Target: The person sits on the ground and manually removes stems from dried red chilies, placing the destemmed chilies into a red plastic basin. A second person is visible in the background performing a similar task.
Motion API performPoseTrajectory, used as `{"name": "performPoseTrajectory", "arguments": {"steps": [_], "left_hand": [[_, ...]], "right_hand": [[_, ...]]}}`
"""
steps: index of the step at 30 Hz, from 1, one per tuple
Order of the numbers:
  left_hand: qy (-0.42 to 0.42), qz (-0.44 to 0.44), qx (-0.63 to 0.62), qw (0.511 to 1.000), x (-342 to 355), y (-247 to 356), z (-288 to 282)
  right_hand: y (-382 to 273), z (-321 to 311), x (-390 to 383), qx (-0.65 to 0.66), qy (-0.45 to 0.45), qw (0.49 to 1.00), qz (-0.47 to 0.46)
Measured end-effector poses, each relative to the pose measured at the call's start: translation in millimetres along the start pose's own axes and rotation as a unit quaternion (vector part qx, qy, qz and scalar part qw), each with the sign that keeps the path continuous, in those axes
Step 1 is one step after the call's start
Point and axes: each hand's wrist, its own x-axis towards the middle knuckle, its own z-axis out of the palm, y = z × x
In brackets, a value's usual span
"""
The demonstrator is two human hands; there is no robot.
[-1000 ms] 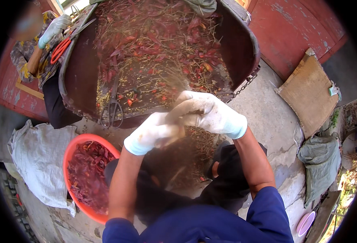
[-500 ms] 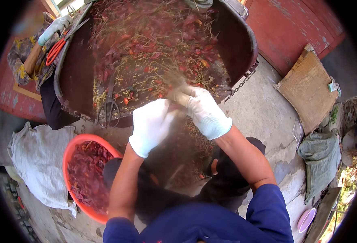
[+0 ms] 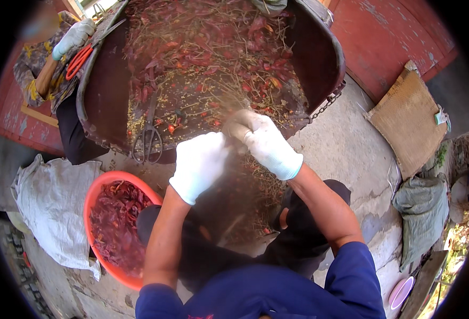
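Note:
My left hand (image 3: 200, 162), in a white glove, is closed beside my right hand (image 3: 258, 141), also gloved, just in front of the metal trough (image 3: 104, 90). The right hand's fingers curl round something blurred and brownish, perhaps stems; I cannot make it out. What my left fingers hold is hidden. The trough bears dried red chillies (image 3: 208, 48), thin stems and pale seeds. Long scissors (image 3: 152, 141) lie at its near left edge. An orange tub (image 3: 153, 196) of dried chilli pieces stands by my left leg. Debris lies on the ground below my hands.
Another person's gloved hand (image 3: 75, 37) is at the upper left, near red-handled shears (image 3: 78, 61). A white sack (image 3: 53, 207) lies at left. At right are a woven mat (image 3: 404, 117), a grey-green sack (image 3: 420, 212), a pink basin (image 3: 402, 292) and red boards (image 3: 378, 42).
Both hands have risen a little from a second ago and turned; they overlap less now, with the left one's back facing up. The other person's hand stays near the trough's rim.

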Motion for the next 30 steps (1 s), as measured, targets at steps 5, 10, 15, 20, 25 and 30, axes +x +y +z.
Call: {"name": "performPoseTrajectory", "arguments": {"steps": [5, 10, 15, 20, 25, 30], "left_hand": [[0.029, 0.001, -0.113, 0.993, 3, -2, 2], [-0.078, -0.173, -0.442, 0.876, 8, 11, -15], [-0.067, 0.060, -0.077, 0.993, -2, 2, 1], [-0.173, 0.022, -0.139, 0.975, -11, 9, 22], [-0.212, -0.262, -0.560, 0.757, 12, 27, -22], [-0.080, -0.262, -0.668, 0.692, 6, 20, -16]], "right_hand": [[7, -1, -2, 0.382, 0.000, 0.915, 0.130], [-10, -6, -5, 0.253, -0.037, 0.964, 0.072], [-15, 4, -12, -0.032, -0.019, 0.997, -0.066], [23, -18, 4, -0.363, 0.053, 0.909, -0.197], [46, -54, 34, -0.452, 0.185, 0.863, -0.130], [58, -50, 70, -0.582, 0.148, 0.793, -0.102]]}}
